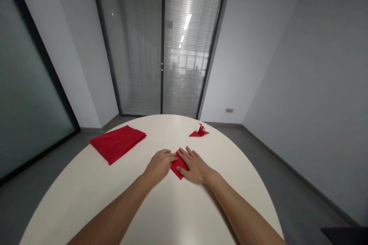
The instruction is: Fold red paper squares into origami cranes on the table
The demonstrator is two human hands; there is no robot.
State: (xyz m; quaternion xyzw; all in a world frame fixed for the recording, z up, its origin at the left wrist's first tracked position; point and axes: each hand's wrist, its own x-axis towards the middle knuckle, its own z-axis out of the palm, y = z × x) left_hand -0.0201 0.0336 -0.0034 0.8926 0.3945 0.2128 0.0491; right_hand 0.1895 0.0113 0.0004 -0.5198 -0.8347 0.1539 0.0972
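Observation:
A small folded piece of red paper (179,167) lies on the white table between my two hands, with one corner pointing toward me. My left hand (160,164) has its fingers bent together at the paper's upper left edge, gripping it there. Flat across the right side of the paper rests my right hand (196,166), fingers stretched out and thumb apart. My hands cover parts of the paper, so its full shape is hidden. Beyond my right hand stands a red origami crane (200,131) with pointed wings.
A stack of red paper sheets (119,142) lies at the table's left side, its corner near the rim. The round white table (161,214) curves away on both sides. Behind it are a glass partition with blinds (143,46) and a wall socket (229,110).

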